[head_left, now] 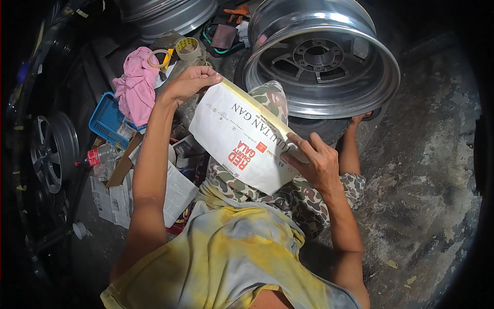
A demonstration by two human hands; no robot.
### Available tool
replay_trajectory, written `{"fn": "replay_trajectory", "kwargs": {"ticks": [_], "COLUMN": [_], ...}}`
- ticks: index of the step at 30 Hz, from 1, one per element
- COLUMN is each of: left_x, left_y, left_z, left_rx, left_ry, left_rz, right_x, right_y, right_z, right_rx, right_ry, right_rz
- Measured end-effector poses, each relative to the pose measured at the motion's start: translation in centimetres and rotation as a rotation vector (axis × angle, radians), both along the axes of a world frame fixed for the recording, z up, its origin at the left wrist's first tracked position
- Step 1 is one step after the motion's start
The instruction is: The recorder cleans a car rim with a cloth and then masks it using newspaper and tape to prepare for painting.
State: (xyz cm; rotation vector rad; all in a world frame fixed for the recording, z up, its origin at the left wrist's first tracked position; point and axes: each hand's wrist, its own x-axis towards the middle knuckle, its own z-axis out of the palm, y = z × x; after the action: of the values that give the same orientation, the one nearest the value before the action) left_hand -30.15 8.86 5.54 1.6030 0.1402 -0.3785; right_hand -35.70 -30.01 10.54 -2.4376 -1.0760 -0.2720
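Between my hands a white printed sheet of paper (216,123) is stretched over my lap, tilted down to the right. A strip of pale yellow masking tape (256,106) runs along its far edge. My left hand (193,81) is closed, pinching the taped corner at the upper left between thumb and fingers. At the lower right end my right hand (318,164) grips the sheet, fingers on top; its thumb is mostly hidden. Just beyond the paper a shiny alloy wheel rim (321,109) lies tilted with its open side toward me. The sheet touches neither the rim nor the floor.
Left of my left hand lie a roll of masking tape (194,55), a thinner tape roll (150,59) and a pink cloth (136,85). Further left are a blue basket (103,123), a plastic bottle (105,155), newspaper (110,201) and another wheel (64,149). A further rim (170,18) stands behind.
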Motion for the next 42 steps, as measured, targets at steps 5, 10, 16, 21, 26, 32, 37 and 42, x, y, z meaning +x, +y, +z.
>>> {"fn": "replay_trajectory", "kwargs": {"ticks": [5,10,16,21,26,32,37,42], "left_x": [0.0,0.1,0.1,1.1,2.7,-2.1,-9.7,-10.8], "left_y": [0.6,2.9,4.6,4.5,2.0,-6.4,-14.8,-15.4], "left_z": [0.3,1.7,2.2,2.2,2.7,6.2,4.8,3.6], "left_rx": [0.001,0.066,0.124,0.269,0.605,1.036,1.007,1.048], "left_ry": [0.020,-0.052,-0.029,-0.103,-0.364,-0.681,-0.533,-0.420], "left_rz": [0.020,0.105,0.118,0.137,0.226,0.187,-0.153,-0.198], "right_x": [-0.3,-1.4,-2.4,-3.4,-6.0,-7.2,-7.2,-7.6], "right_y": [-1.0,-1.9,-2.2,-1.4,0.8,2.1,1.5,0.1], "right_z": [-1.3,-2.4,-3.0,-2.8,-2.1,-2.4,-2.4,-2.0], "right_rx": [0.055,0.084,0.069,0.063,0.163,0.213,0.247,0.237], "right_ry": [-0.030,-0.047,-0.041,-0.046,0.042,0.161,0.238,0.230], "right_rz": [0.012,-0.027,-0.032,-0.057,-0.142,-0.204,-0.187,-0.167]}}
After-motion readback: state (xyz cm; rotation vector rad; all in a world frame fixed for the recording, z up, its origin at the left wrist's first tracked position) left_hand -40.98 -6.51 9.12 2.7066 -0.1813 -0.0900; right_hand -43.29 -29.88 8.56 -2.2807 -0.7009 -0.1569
